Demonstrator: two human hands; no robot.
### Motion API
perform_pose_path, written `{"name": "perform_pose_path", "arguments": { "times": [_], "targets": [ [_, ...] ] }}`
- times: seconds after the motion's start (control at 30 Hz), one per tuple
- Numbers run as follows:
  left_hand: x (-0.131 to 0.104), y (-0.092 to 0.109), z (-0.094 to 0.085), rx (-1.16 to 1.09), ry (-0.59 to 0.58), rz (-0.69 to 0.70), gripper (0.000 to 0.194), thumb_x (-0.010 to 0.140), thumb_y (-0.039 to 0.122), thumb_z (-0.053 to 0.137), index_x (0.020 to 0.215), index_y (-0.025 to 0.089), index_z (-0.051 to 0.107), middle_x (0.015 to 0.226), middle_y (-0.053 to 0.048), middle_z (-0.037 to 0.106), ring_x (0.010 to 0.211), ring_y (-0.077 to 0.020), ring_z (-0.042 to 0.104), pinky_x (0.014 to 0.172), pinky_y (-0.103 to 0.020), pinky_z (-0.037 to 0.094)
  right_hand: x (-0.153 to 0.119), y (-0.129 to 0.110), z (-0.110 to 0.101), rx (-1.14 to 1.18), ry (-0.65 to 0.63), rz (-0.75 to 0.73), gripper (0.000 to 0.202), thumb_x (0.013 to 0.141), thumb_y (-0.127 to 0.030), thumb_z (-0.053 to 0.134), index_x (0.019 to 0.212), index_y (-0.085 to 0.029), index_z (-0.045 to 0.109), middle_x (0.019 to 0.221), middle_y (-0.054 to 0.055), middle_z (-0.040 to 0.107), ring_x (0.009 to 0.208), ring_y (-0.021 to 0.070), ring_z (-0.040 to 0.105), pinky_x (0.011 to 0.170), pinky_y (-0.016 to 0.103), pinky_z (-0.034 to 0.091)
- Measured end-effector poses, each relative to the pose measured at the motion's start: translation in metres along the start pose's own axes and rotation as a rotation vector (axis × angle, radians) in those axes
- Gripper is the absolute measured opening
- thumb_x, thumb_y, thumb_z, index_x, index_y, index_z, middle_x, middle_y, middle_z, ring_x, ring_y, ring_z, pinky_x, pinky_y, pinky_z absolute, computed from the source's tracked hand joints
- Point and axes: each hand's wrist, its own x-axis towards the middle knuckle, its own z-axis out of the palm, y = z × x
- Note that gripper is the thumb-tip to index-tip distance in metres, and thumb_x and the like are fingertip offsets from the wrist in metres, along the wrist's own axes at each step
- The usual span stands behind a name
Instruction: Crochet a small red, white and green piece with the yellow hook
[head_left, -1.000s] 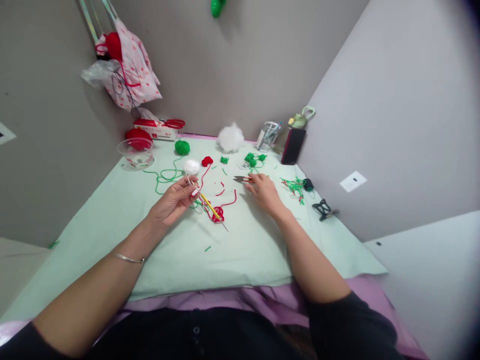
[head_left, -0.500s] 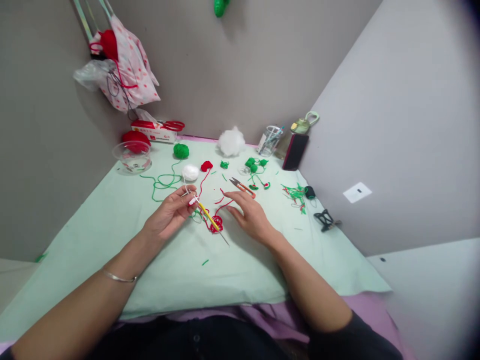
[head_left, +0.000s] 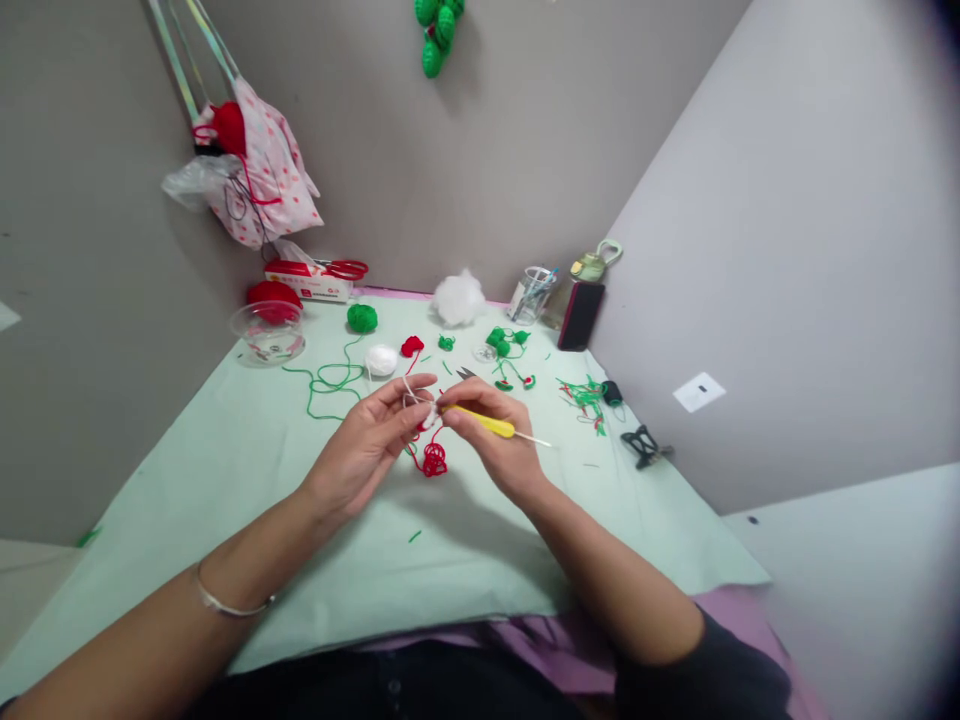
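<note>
The left hand (head_left: 367, 440) pinches the crochet piece (head_left: 427, 417) steady. The right hand (head_left: 495, 440) grips the hook (head_left: 487, 421) beside it, angled for stitching.

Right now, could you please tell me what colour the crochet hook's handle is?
Yellow; the handle shows best in the head view.

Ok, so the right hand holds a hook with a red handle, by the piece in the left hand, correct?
Not red: the head view shows the hook with a yellow handle. The right hand does hold it, by the piece in the left hand.
</note>
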Motion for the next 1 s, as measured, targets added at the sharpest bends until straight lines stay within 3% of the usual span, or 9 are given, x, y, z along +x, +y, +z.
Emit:
{"name": "perform_pose_path", "arguments": {
  "times": [0.07,0.2,0.37,0.5,0.67,0.77,1.0],
  "targets": [
    [0.0,0.004,0.005,0.073,-0.04,0.024,0.032,0.079,0.018,0.087,0.11,0.021,0.081,0.096,-0.003,0.077,0.088,-0.0137,0.069,0.086,-0.023,0.054,0.005,0.003,0.002,0.152,0.068,0.1,0.018,0.081,-0.041,0.081,0.084,-0.026,0.071,0.083,0.001,0.067,0.076,0.0179,0.061,0.077,0.035,0.054],
    [0.006,0.004,0.008,0.218,-0.075,0.037,0.032,0.08,0.019,0.085,0.111,0.021,0.081,0.088,-0.003,0.076,0.086,-0.0173,0.069,0.084,-0.028,0.053,0.009,0.015,0.002,0.243,0.155,0.137,0.021,0.079,-0.043,0.08,0.08,-0.025,0.07,0.078,0.0,0.065,0.072,0.0166,0.057,0.073,0.033,0.051],
    [0.027,-0.005,0.011,0.286,0.002,0.094,0.031,0.076,0.014,0.085,0.105,0.024,0.08,0.08,0.0,0.069,0.078,-0.016,0.066,0.075,-0.026,0.052,0.013,0.022,-0.01,0.157,0.138,0.204,0.024,0.069,-0.034,0.089,0.084,-0.027,0.071,0.085,-0.001,0.066,0.075,0.0167,0.059,0.072,0.032,0.05],
    [0.044,-0.02,0.012,0.293,0.033,0.081,0.028,0.077,0.013,0.083,0.102,0.024,0.078,0.08,0.001,0.065,0.08,-0.0166,0.066,0.078,-0.027,0.052,0.018,0.03,-0.022,0.036,0.191,0.242,0.016,0.075,-0.034,0.085,0.083,-0.027,0.073,0.087,0.002,0.069,0.077,0.018,0.061,0.072,0.033,0.051],
    [0.053,-0.037,0.001,0.205,0.037,0.017,0.033,0.084,0.024,0.081,0.117,0.026,0.074,0.091,-0.001,0.066,0.09,-0.0163,0.067,0.088,-0.027,0.052,0.02,0.044,-0.022,0.044,0.237,0.333,0.015,0.076,-0.035,0.083,0.087,-0.028,0.077,0.085,0.004,0.072,0.076,0.0204,0.067,0.073,0.036,0.057],
    [0.057,-0.043,-0.008,0.112,0.039,-0.058,0.043,0.08,0.025,0.087,0.12,0.025,0.07,0.097,-0.002,0.068,0.095,-0.017,0.069,0.09,-0.028,0.052,0.019,0.051,-0.017,-0.005,0.264,0.316,0.012,0.077,-0.034,0.083,0.087,-0.028,0.079,0.089,0.005,0.075,0.079,0.0205,0.07,0.074,0.035,0.059],
    [0.068,-0.047,-0.026,0.021,0.098,-0.199,0.053,0.082,0.027,0.086,0.129,0.018,0.064,0.088,0.001,0.066,0.08,-0.0135,0.067,0.079,-0.027,0.05,0.019,0.07,-0.01,-0.053,0.283,0.243,0.009,0.086,-0.024,0.079,0.094,-0.026,0.082,0.088,0.003,0.078,0.077,0.0159,0.074,0.068,0.025,0.061]
  ]
}}
